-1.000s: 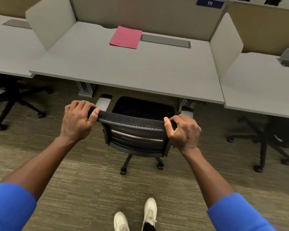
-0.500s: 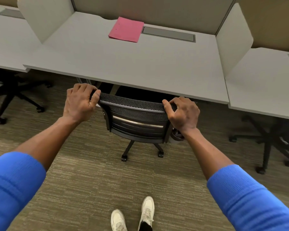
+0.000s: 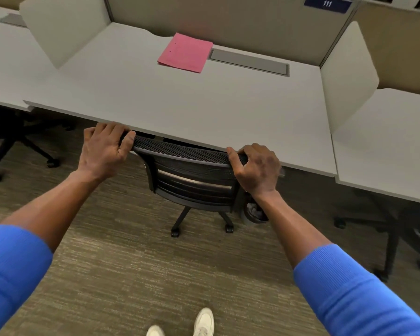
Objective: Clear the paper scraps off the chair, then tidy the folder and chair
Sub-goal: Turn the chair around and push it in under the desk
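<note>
Head view: the chair sits tucked under the near edge of the surface, seat hidden beneath it. The left hand and right hand each clench a top corner of the mesh backrest. On casters it should roll easily; that stiff top rail looks the best hold. The pink folder lies flat at the far side, likely light and bendy.

Grey desk with beige partitions stands on carpet.
</note>
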### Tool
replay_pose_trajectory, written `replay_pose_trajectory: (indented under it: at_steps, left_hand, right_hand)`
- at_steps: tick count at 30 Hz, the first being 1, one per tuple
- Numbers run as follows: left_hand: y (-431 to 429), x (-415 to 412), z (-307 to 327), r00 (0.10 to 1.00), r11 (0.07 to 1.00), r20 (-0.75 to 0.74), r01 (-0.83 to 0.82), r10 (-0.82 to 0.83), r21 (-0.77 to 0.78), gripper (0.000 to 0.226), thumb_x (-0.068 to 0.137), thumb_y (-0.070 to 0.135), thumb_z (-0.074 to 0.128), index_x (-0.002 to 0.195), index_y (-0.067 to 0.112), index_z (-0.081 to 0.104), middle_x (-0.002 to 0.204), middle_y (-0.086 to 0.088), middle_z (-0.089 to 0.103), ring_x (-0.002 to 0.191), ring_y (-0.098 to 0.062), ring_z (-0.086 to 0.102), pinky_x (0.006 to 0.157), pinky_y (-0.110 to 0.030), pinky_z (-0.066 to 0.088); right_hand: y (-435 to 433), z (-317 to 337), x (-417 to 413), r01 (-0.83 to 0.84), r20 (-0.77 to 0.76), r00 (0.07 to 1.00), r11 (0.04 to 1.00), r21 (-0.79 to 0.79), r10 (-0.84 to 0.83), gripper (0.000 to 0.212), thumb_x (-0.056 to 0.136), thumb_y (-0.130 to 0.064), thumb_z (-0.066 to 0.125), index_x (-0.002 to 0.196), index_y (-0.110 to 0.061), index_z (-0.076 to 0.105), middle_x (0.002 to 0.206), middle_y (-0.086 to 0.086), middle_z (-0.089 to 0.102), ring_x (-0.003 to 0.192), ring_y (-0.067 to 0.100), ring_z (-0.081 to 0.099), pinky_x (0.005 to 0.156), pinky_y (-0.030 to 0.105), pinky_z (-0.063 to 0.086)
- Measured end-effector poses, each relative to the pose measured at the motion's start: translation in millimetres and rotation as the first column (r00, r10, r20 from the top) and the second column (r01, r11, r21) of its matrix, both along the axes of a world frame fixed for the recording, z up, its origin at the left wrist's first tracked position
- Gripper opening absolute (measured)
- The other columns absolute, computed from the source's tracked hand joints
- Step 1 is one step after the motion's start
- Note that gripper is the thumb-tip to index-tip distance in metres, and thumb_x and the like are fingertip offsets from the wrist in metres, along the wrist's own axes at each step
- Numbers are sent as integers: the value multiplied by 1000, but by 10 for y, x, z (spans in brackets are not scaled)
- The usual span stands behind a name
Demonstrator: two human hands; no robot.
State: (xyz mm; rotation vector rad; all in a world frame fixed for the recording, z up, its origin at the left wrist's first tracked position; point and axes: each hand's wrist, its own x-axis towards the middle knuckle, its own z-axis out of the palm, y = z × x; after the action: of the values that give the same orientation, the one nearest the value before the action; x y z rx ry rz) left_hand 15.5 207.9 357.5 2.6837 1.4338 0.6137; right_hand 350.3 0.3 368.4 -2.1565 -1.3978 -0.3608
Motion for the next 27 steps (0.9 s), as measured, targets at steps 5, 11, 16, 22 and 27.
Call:
replay_pose_trajectory:
  at_steps: [5,11,16,22,27]
  left_hand:
    - [237,54,-52,1000,1000,1,-11,11,0,45,111,58,26,116,27,59,120,-3,68,116,-31,58,98,-50,38]
    - [519,150,-19,1000,1000,11,-20,21,-24,46,109,57,29,118,26,61,125,-3,68,124,-33,56,101,-53,38]
    - [797,137,-41,1000,1000,24,4,-4,-18,49,109,58,28,117,23,62,123,-4,68,120,-32,56,99,-53,40]
    - [1114,127,-53,999,999,23,33,-33,-3,48,109,56,30,114,22,63,118,-5,69,115,-32,57,93,-51,41]
    - [1205,104,-81,997,997,24,67,-68,30,55,108,56,28,111,17,65,114,-9,69,110,-35,56,86,-48,41]
  right_hand:
    - [243,-17,88,3,22,1000,1000,19,-4,54,97,-64,53,78,-20,78,79,1,76,75,23,68,64,28,39]
    - [529,-35,137,34,5,999,999,0,-34,56,96,-68,50,79,-21,76,81,-1,75,78,24,67,65,29,37]
    - [744,-43,99,61,20,998,998,17,-61,51,96,-64,55,76,-21,76,78,-2,74,76,22,67,64,27,32]
    - [974,-57,34,109,44,993,994,14,-110,48,96,-61,55,77,-22,75,77,-3,73,75,22,66,63,27,29]
    - [1012,-90,44,105,81,991,994,9,-105,48,99,-58,52,78,-21,75,75,-1,72,70,20,62,62,26,28]
